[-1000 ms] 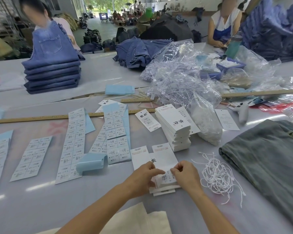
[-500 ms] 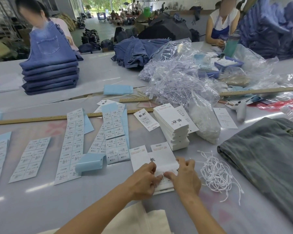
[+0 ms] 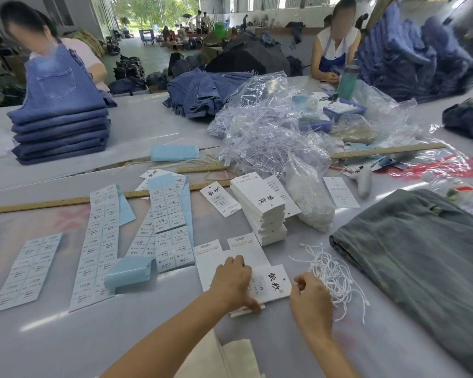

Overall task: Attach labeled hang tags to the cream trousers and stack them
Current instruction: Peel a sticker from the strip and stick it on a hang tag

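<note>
A small pile of white hang tags [image 3: 273, 283] with black characters lies on the table in front of me. My left hand [image 3: 234, 282] rests on its left part, thumb at the pile's near edge, fingers curled over the top tag. My right hand [image 3: 309, 298] hovers just right of the pile, fingers loosely curled, beside a tangle of white strings [image 3: 331, 274]. Whether it pinches a string is unclear. A corner of cream trousers [image 3: 230, 358] shows at the bottom edge. A taller stack of hang tags [image 3: 260, 208] stands farther back.
Sheets of size stickers [image 3: 101, 241] and blue backing paper [image 3: 129, 271] lie to the left. Grey folded trousers [image 3: 421, 257] fill the right. Clear bags of plastic fasteners [image 3: 262, 135], wooden rulers [image 3: 52, 201], a tagging gun [image 3: 363, 181] and folded jeans [image 3: 60, 126] lie beyond. Two people work across the table.
My right hand has left the tag pile and moved right toward the strings. The top tag now lies uncovered, with my left hand still on the pile.
</note>
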Demonstrator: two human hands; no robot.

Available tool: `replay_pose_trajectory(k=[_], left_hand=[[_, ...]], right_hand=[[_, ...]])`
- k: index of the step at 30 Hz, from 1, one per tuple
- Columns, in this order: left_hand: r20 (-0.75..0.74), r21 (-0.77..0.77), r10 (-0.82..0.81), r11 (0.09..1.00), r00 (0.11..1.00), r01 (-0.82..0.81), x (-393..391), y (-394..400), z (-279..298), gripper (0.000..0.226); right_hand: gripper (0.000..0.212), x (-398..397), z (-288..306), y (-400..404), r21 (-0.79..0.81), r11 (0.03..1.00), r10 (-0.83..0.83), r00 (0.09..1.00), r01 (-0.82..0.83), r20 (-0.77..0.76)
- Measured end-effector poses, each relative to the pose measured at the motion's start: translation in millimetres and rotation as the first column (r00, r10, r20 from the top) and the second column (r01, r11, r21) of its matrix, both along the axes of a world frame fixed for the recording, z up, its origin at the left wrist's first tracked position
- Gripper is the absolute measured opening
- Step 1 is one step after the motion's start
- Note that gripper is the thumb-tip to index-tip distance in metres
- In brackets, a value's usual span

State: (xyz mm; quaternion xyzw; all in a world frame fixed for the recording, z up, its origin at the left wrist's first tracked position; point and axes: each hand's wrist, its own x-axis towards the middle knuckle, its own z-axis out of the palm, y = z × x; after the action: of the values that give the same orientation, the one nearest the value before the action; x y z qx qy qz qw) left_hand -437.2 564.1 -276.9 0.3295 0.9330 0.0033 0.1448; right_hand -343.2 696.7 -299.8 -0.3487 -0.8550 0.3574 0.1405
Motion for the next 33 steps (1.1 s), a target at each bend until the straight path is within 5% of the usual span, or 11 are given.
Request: replay_pose_trajectory(k=[15, 20, 24, 27, 29, 33], left_hand=[[-0.121, 0.205, 0.235, 0.956, 0.964, -0.208, -5, -27, 7, 0.057], [0.326, 0.492, 0.391, 0.707, 0.861, -0.508, -12, -39, 8, 0.029], [0.545, 0.535, 0.370, 0.538, 0.753, -0.652, -13, -48, 13, 0.022], [0.677, 0.541, 0.317, 0.397, 0.664, -0.742, -12, -50, 15, 0.021], [0.754, 0.479, 0.301, 0.357, 0.584, -0.802, -11, -51, 14, 0.020], [0.860, 0.382, 0.204, 0.350, 0.468, -0.855, -10, -53, 11, 0.017]], right_hand=[[0.015, -5, 4, -27, 0.004, 0.993, 0.118, 0.988, -0.118, -0.100], [0.022, -16, 7, -34, -0.144, 0.984, 0.076, 0.982, -0.102, -0.176], [0.022, -20, 7, -35, -0.316, 0.947, -0.024, 0.968, -0.059, -0.250], [0.018, -25, 9, -41, -0.563, 0.814, -0.025, 0.959, -0.145, -0.282], [0.011, -29, 12, -48, -0.643, 0.733, 0.035, 0.956, -0.223, -0.291], [0.022, -36, 17, -55, -0.560, 0.789, 0.073, 0.944, -0.252, -0.322]])
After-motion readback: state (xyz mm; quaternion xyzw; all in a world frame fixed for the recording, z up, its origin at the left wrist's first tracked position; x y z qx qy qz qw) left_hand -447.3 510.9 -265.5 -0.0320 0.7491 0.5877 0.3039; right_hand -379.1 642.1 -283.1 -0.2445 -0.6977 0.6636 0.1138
